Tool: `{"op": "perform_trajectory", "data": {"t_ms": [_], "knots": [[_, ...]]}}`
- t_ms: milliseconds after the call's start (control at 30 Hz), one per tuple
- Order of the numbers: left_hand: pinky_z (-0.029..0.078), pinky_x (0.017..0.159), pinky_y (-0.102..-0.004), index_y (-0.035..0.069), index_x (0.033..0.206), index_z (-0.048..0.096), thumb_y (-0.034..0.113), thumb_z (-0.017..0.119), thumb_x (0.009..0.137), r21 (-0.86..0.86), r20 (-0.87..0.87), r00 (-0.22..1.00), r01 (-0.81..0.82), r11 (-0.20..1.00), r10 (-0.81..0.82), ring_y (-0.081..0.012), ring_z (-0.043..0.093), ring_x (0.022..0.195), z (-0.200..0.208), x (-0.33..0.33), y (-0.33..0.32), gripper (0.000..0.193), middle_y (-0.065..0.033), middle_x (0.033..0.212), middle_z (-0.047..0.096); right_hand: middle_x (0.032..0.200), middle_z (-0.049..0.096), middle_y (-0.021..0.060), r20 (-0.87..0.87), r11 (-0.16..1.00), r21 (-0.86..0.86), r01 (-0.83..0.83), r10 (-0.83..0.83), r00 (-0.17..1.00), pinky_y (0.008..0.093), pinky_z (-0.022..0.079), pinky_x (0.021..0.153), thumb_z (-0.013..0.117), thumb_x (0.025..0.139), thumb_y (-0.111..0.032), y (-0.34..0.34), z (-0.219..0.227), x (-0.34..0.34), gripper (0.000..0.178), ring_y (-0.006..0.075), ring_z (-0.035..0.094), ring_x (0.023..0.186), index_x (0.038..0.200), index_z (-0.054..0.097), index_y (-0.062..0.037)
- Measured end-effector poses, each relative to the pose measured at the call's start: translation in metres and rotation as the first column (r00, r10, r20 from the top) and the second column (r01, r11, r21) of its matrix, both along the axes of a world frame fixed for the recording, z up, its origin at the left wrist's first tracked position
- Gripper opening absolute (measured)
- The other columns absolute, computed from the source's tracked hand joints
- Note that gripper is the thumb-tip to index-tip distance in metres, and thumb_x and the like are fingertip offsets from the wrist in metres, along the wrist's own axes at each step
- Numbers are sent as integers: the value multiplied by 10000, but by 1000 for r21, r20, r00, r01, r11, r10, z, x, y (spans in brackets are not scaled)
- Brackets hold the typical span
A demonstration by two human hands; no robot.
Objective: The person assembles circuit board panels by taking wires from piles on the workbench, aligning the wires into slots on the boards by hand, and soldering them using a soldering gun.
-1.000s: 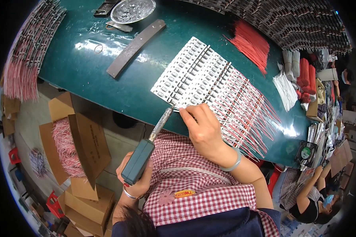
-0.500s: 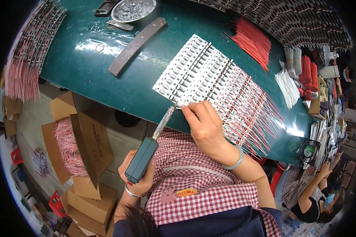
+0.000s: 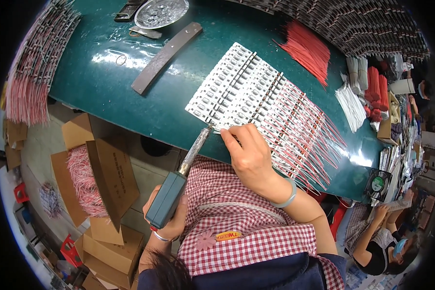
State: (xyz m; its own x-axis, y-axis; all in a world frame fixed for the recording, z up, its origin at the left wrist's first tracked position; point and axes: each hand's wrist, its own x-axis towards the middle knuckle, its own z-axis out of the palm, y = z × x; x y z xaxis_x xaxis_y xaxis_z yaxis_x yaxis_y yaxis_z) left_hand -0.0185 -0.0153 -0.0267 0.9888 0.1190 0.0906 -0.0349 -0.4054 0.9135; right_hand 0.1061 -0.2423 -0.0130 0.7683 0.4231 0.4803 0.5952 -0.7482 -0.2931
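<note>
Left hand (image 3: 179, 217) grips iron (image 3: 166, 199), right hand (image 3: 250, 155) at centre-frame boards (image 3: 229, 94), grasp unclear; soldering, apparently, next move wanting steady contact

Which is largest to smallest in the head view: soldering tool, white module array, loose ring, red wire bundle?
1. White module array
2. Soldering tool and red wire bundle: too alike to rank
3. Loose ring

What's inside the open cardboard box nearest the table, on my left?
A heap of thin red and white wires shows inside the box. Anything beneath them is covered, so the bottom can't be seen.
</note>
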Motion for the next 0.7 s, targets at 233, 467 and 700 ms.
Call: {"op": "perform_trajectory", "data": {"t_ms": [233,467,700], "knots": [[562,684,-311,-79,1014,694,-45,750,763,20,82,997,12,1000,-14,-279,710,767,-2,7,-3,260,-186,937,693,944,608,110,-48,1000,21,11,-10,999,341,515,658,645,723,-7,0,1,-1,336,249,585,832,1049,679,69],[567,697,-319,-82,1014,692,-54,746,758,24,77,996,31,999,-32,-285,714,786,0,11,-7,263,-187,951,698,926,629,101,-37,993,100,62,-58,998,351,501,649,685,742,32,-3,2,3,298,252,598,812,1039,702,35],[570,696,-322,-78,1014,692,-61,743,752,10,13,1000,15,1000,-15,-279,718,790,1,10,-8,268,-187,960,700,895,631,92,-44,993,91,73,-69,997,355,491,640,715,737,80,-3,18,0,291,250,597,783,1021,717,18]]}}
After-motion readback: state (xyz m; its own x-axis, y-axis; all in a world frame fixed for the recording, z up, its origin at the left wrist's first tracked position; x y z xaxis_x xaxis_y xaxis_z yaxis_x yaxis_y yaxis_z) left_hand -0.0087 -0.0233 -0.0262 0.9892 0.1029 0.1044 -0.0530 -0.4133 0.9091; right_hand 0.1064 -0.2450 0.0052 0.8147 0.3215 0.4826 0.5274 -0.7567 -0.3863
